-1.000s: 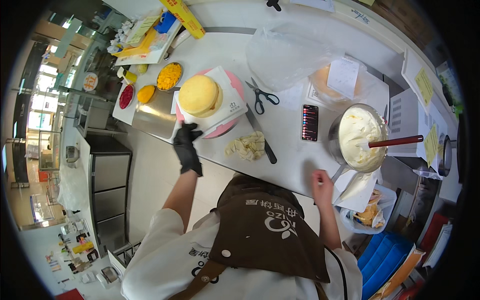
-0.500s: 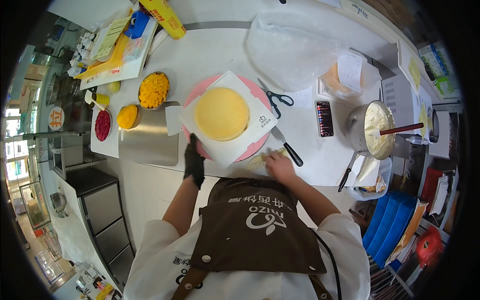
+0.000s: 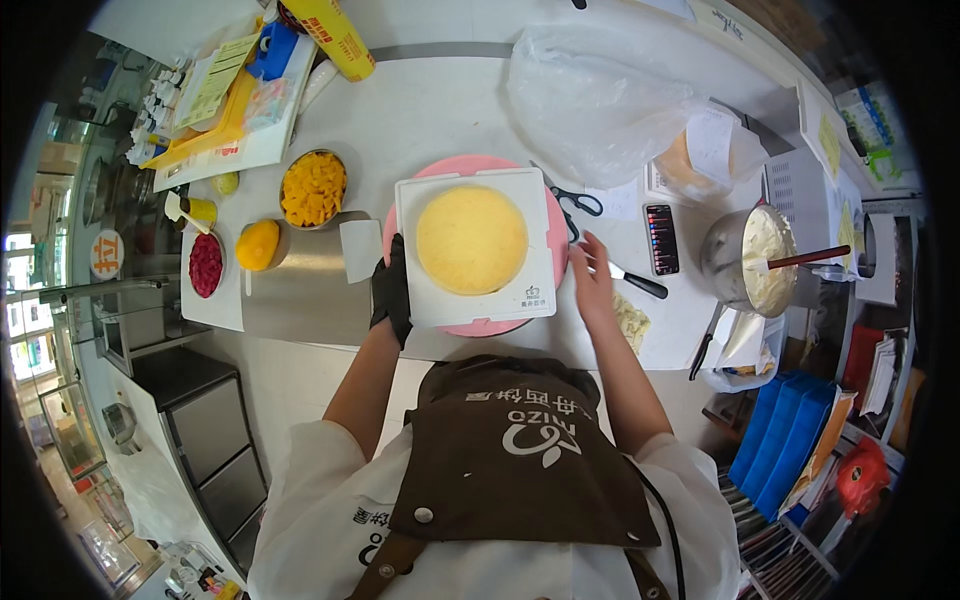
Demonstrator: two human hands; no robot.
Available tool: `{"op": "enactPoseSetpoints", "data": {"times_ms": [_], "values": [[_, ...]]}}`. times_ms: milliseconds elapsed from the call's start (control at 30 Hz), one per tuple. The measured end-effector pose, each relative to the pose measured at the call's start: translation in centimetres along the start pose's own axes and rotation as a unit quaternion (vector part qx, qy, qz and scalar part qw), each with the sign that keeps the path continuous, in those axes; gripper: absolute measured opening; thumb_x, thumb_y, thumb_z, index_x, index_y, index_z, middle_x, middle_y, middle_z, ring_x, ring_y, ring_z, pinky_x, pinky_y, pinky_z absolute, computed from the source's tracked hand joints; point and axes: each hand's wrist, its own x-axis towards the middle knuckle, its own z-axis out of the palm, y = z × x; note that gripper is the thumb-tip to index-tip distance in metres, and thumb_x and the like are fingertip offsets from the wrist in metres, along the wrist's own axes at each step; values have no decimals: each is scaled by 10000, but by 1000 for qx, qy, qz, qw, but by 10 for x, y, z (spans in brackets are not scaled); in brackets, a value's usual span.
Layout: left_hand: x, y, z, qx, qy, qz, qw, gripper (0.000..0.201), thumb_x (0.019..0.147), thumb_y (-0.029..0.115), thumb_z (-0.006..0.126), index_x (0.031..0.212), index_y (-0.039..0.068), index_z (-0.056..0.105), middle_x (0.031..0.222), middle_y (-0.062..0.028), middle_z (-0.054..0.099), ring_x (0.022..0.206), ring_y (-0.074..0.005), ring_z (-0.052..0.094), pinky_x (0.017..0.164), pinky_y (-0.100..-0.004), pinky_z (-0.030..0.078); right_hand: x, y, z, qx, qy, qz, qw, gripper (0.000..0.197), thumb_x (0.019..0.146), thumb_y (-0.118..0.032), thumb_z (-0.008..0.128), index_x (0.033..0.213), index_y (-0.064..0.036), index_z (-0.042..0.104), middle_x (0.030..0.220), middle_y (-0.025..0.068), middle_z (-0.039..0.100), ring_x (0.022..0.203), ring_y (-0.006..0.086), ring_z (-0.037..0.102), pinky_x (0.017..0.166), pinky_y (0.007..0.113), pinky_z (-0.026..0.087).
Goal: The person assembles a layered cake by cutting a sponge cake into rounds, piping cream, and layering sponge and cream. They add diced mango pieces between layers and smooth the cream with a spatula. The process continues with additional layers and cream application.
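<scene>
A round yellow cake layer [image 3: 471, 240] sits on a square white cake board [image 3: 420, 310], on a pink turntable [image 3: 460, 162]. My left hand [image 3: 393, 295], in a black glove, is at the board's left edge. Its thumb side shows there; the other fingers are partly hidden by the board. My bare right hand [image 3: 592, 278] is raised just right of the board and turntable, fingers apart and holding nothing. Behind it lies a spatula with a black handle [image 3: 648, 287]. A crumpled pale yellowish piece [image 3: 630, 322] rests beside my right wrist.
Diced mango fills a bowl [image 3: 313, 189] on the left, near a mango half [image 3: 258, 245] and a dish of red fruit [image 3: 206, 265]. Scissors [image 3: 578, 202], a phone [image 3: 661, 240], a metal bowl of cream [image 3: 768, 265] and a knife [image 3: 704, 345] lie on the right.
The cake board has turned from a diamond position to square with me. My right hand has left the crumpled piece, which now lies farther right, and risen beside the board.
</scene>
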Motion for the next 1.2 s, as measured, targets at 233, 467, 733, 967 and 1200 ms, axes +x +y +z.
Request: {"op": "enactPoseSetpoints", "data": {"times_ms": [233, 467, 733, 967, 1200], "values": [[-4, 1, -1, 11, -9, -35, 999, 680, 1009, 621, 559, 1253, -10, 618, 1040, -99, 707, 866, -197, 653, 756, -359, 535, 16, 10, 48, 181, -36, 113, 976, 429, 1050, -412, 615, 1100, 14, 625, 956, 79, 696, 803, 130, 622, 705, 278, 521], [-1, 4, -3, 26, -9, -64, 998, 659, 1008, 616, 567, 1203, -8, 648, 982, -84, 711, 812, -184, 651, 720, -353, 534, 20, 5, 48, 199, -35, 107, 973, 408, 1042, -401, 635, 1051, 7, 648, 899, 57, 690, 761, 102, 613, 659, 259, 504], [10, 22, -7, 76, -17, -121, 990, 640, 1008, 611, 576, 1146, -5, 682, 916, -67, 715, 750, -169, 648, 679, -347, 532, 21, 1, 23, 42, -121, 113, 985, 474, 1025, -370, 649, 1257, 41, 604, 1041, 93, 686, 899, 132, 621, 768, 288, 517], [17, 21, -4, 109, 19, -63, 992, 487, 892, 416, 725, 1137, 3, 639, 969, -76, 689, 864, -227, 662, 950, -419, 521, 11, 4, 36, -106, -41, -193, 975, 887, 892, -283, 781, 1558, 51, 299, 1565, 282, 348, 1461, 431, 358, 1167, 473, 369], [41, 10, -24, 143, 79, 193, 968, 473, 1069, 372, 579, 1266, -54, 645, 1119, -126, 713, 986, -184, 666, 873, -324, 534, 25, 17, -42, -89, -47, 68, 993, 261, 968, -162, 623, 1166, 4, 658, 1004, 150, 697, 989, 187, 644, 880, 327, 525]]}}
